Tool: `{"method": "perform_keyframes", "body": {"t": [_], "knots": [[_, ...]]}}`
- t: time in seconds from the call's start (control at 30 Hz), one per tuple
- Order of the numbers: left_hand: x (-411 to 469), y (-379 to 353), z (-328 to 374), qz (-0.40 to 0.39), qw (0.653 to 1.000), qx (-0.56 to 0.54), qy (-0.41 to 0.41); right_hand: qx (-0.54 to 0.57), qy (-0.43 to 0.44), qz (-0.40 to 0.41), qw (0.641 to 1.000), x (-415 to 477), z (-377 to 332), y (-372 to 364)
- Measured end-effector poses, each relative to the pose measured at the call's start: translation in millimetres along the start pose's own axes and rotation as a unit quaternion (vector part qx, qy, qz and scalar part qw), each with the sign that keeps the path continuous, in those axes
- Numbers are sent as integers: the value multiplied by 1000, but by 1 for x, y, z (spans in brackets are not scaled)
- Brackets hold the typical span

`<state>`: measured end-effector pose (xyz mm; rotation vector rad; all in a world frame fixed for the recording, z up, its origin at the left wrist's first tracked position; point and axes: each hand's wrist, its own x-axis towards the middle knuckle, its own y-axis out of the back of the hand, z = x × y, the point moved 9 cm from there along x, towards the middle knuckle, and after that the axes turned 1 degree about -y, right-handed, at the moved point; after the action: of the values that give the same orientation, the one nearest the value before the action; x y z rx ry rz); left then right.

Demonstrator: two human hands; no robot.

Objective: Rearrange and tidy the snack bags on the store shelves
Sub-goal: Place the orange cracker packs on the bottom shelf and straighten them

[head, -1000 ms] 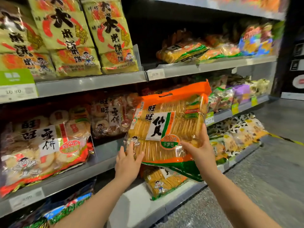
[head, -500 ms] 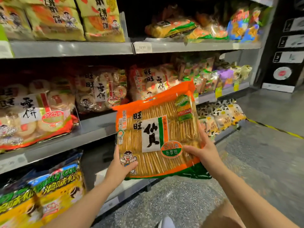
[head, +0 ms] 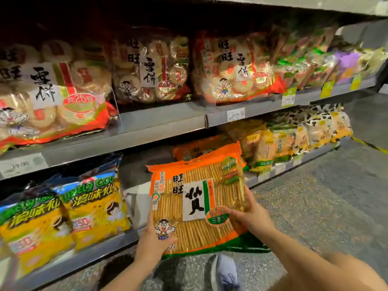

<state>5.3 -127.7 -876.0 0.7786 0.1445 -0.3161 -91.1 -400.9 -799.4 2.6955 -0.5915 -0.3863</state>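
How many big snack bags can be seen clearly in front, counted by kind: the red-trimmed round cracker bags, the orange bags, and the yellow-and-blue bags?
Red-trimmed round cracker bags on the middle shelf: 3
Orange bags: 2, one held in both hands and one behind it on the lower shelf
Yellow-and-blue bags on the lower shelf: 2
Total: 7

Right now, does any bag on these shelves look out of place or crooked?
Only the orange rice cracker bag, which is off the shelf, held by the left hand and right hand. The shelved bags look orderly, though the far right is blurred.
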Motion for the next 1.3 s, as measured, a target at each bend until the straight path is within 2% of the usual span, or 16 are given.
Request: {"method": "perform_keyframes", "body": {"t": [0.2,0.33,0.47,0.67,0.9,1.13,1.23,1.3], "knots": [[57,28,-43,73,995,26,66,-94,-5,-42,995,88,-3,-62],[106,39,-43,107,990,35,84,-100,-3,-69,993,157,-16,-91],[150,39,-44,118,983,88,113,-123,-48,-93,987,214,-3,-114],[164,18,-78,98,973,109,179,-232,-55,-92,967,236,23,-148],[171,9,-85,98,969,131,185,-340,-21,-21,940,239,21,-160],[174,-4,-94,29,975,119,188,-399,28,58,915,240,-2,-162],[171,-7,-93,9,973,123,193,-411,24,56,910,237,0,-162],[171,-10,-92,-12,971,134,197,-452,-1,34,891,236,8,-166]]}}
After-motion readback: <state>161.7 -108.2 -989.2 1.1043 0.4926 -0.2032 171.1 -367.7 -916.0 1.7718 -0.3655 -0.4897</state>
